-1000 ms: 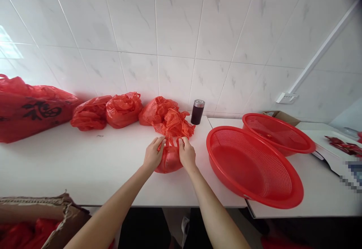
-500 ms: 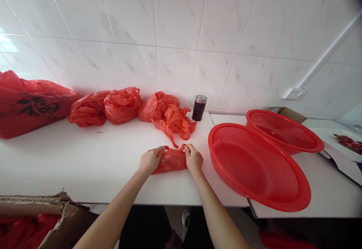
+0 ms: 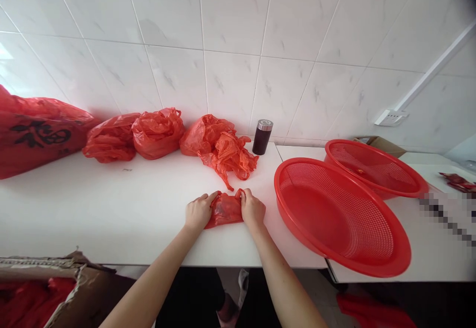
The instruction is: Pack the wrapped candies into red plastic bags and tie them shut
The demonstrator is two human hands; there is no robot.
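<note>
A small red plastic bag [image 3: 226, 209] lies bunched on the white table [image 3: 111, 209] near its front edge. My left hand [image 3: 198, 212] grips its left side with curled fingers. My right hand [image 3: 253, 208] grips its right side the same way. Both hands press the bag between them on the tabletop. Just behind it lies a loose pile of crumpled red bags [image 3: 223, 150].
A large red mesh basket [image 3: 340, 219] leans at the right, a second one [image 3: 375, 165] behind it. A dark cylinder with a silver cap [image 3: 262, 137] stands by the tiled wall. More red bags [image 3: 134, 134] line the wall at left. A cardboard box [image 3: 55, 288] sits at the lower left.
The bag was lifted with its handles held up; it has come down flat on the table, and my hands now squeeze it from both sides, closer together.
</note>
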